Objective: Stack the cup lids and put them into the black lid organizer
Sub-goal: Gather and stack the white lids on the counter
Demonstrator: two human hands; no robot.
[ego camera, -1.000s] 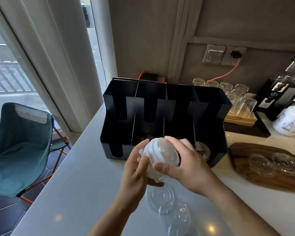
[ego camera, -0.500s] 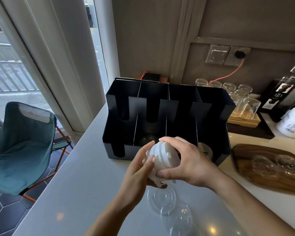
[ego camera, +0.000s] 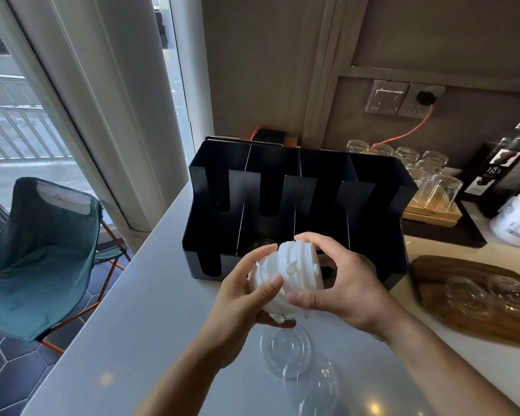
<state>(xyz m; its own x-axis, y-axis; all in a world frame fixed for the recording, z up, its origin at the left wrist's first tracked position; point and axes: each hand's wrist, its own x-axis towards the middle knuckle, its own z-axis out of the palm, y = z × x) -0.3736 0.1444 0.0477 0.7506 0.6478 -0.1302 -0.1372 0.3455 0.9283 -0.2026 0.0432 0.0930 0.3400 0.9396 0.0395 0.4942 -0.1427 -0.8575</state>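
Observation:
A stack of white cup lids [ego camera: 294,274] lies on its side between both hands, just in front of the black lid organizer [ego camera: 219,193]. My left hand [ego camera: 246,295] cups the stack's left end and underside. My right hand [ego camera: 339,283] grips its right end from above. The organizer has several upright slotted compartments; a clear lid shows at the bottom of one middle slot. Clear flat and domed lids [ego camera: 285,346] lie on the white counter [ego camera: 138,319] below my hands.
A wooden board [ego camera: 433,283] with clear lids on it lies to the right. Glasses [ego camera: 433,187] on a small wooden tray, dark bottles and a white bottle stand at the back right. A teal folding chair [ego camera: 36,253] sits beyond the counter's left edge.
The lid stack has stayed between both hands in front of the organizer, turning slightly. The hands have shifted their grip only a little.

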